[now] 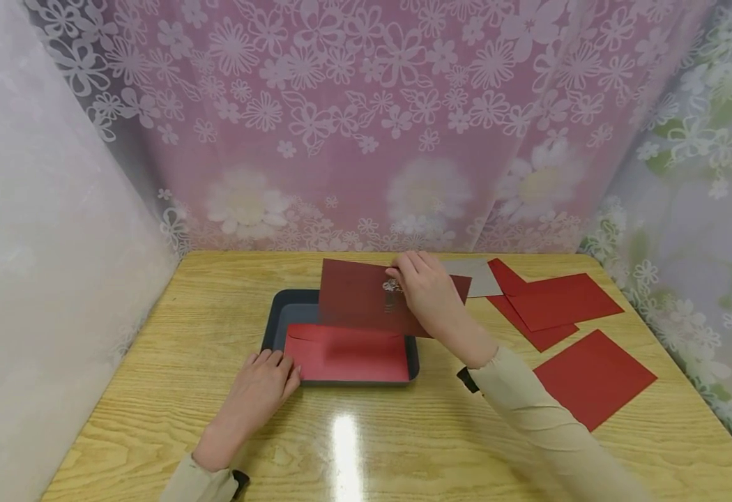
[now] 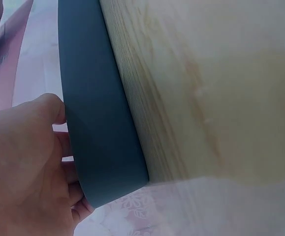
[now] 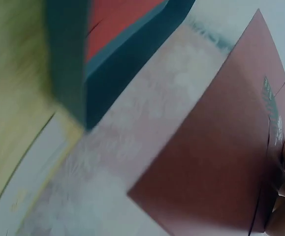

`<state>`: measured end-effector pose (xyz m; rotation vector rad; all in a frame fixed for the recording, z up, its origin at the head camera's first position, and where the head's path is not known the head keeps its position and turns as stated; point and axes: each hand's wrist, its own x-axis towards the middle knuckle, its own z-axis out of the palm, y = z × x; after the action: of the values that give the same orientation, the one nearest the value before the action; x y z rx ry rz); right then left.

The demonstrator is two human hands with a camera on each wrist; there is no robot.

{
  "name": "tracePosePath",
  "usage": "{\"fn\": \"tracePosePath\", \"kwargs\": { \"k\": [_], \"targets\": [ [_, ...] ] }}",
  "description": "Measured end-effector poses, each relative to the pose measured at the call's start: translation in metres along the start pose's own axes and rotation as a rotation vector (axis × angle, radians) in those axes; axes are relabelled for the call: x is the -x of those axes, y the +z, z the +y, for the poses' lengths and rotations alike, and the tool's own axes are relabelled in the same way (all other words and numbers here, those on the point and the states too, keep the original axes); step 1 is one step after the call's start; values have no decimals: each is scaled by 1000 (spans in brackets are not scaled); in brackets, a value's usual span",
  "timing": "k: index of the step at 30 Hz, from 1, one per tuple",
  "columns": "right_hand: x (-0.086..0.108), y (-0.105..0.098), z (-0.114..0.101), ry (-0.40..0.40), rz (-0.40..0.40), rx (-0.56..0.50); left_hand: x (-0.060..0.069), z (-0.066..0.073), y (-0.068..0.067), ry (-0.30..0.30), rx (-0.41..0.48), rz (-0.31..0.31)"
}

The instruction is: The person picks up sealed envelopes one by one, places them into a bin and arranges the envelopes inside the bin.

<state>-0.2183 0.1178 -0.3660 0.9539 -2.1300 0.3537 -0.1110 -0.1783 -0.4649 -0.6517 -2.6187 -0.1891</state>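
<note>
My right hand (image 1: 425, 289) pinches a dark red envelope (image 1: 353, 296) by its upper edge, toward its right end. A silvery emblem shows beside the fingertips. The envelope is tilted and raised above a dark grey tray (image 1: 278, 307), covering the tray's back right part. Inside the tray, along its front, lies a brighter red envelope (image 1: 341, 359) with a flap line. My left hand (image 1: 262, 383) holds the tray at its front left corner. The left wrist view shows its fingers bent at the rim of the tray wall (image 2: 95, 108), their tips partly hidden.
To the right on the wooden table (image 1: 215, 279) lie two overlapping red envelopes (image 1: 567, 300), with a red square sheet or envelope (image 1: 598, 380) nearer the front. A pale grey sheet (image 1: 475, 275) lies behind the right hand. Floral curtains (image 1: 341, 174) hang around the table.
</note>
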Motion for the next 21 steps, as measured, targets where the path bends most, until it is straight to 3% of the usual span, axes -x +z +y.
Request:
{"fn": "tracePosePath", "kwargs": {
  "k": [5, 10, 15, 21],
  "targets": [
    [-5, 19, -22, 12, -67, -121, 0, 1, -1, -5, 10, -2],
    [3, 43, -35, 40, -169, -178, 0, 2, 0, -9, 2, -17],
    [18, 59, -38, 99, -297, -221, 0, 1, 2, -26, 1, -50],
    [30, 69, -33, 174, -378, -256, 0, 2, 0, -33, 9, -49]
  ]
}}
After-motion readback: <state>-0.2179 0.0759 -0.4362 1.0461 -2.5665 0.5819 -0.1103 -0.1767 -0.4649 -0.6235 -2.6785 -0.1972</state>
